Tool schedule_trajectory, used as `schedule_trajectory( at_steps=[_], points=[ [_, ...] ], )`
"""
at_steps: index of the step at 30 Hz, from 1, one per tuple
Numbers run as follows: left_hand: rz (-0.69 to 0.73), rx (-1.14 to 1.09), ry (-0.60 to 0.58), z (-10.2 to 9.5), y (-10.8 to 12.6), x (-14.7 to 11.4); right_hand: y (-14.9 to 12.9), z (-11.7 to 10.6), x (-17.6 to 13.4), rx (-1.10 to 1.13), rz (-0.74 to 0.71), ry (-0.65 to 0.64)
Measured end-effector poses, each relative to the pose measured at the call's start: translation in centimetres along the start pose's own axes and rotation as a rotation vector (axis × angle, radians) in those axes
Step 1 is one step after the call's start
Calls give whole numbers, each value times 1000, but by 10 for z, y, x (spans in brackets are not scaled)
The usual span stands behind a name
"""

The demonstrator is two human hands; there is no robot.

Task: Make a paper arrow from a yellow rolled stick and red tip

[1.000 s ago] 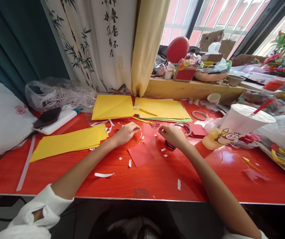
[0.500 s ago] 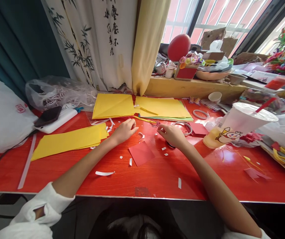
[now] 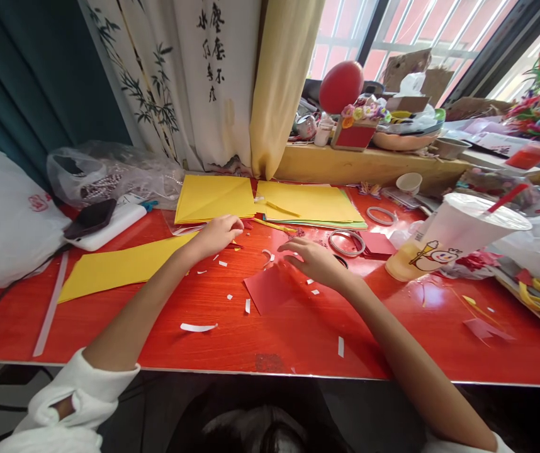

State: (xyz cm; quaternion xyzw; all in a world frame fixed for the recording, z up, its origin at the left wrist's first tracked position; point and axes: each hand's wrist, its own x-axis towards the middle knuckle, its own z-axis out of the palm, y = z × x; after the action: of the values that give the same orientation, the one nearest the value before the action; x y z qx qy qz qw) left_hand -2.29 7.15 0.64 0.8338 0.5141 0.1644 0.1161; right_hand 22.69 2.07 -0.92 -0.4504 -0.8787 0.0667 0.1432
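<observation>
My left hand (image 3: 217, 235) is over the left part of the red table, just in front of the yellow paper stack (image 3: 216, 200). Its fingers are curled together. A small dark red sliver (image 3: 236, 245) shows beneath the fingertips, but whether they grip it I cannot make out. My right hand (image 3: 316, 260) holds nothing, its fingers apart, reaching over the far right corner of a square of red paper (image 3: 265, 290). White paper scraps (image 3: 248, 306) lie around the square. Close behind the right hand is a roll of tape (image 3: 347, 243), with a dark ring (image 3: 340, 261) partly hidden by the wrist.
Long yellow sheets (image 3: 109, 270) lie at the left, by a phone (image 3: 91, 218) and a white plastic bag (image 3: 5, 220). Another yellow stack (image 3: 305, 202) lies at the back. A tall drink cup (image 3: 454, 236) stands on the right; red squares (image 3: 376, 244) lie beside it.
My left hand has moved left and slightly back. My right hand has shifted left and down toward the red square, and its closed fingers have spread.
</observation>
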Motion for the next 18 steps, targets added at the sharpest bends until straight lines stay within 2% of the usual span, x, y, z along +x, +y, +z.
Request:
schedule_trajectory(
  at_steps=[2, 4, 11, 15, 18],
  points=[
    [22, 53, -69, -1, -10, -1, -8, 5, 1, 50, -176, -14],
    [41, 88, -115, 0, -18, -1, -10, 11, 2, 21, -216, -20],
    [56, 151, -208, -3, -25, -2, 9, 14, 3, -149, 93, 167],
    [19, 168, -224, -6, -25, -4, 10, 9, 3, -150, 170, 247],
    [-36, 175, -219, -10, -28, -5, -3, 5, 3, -133, 176, 276]
  ],
)
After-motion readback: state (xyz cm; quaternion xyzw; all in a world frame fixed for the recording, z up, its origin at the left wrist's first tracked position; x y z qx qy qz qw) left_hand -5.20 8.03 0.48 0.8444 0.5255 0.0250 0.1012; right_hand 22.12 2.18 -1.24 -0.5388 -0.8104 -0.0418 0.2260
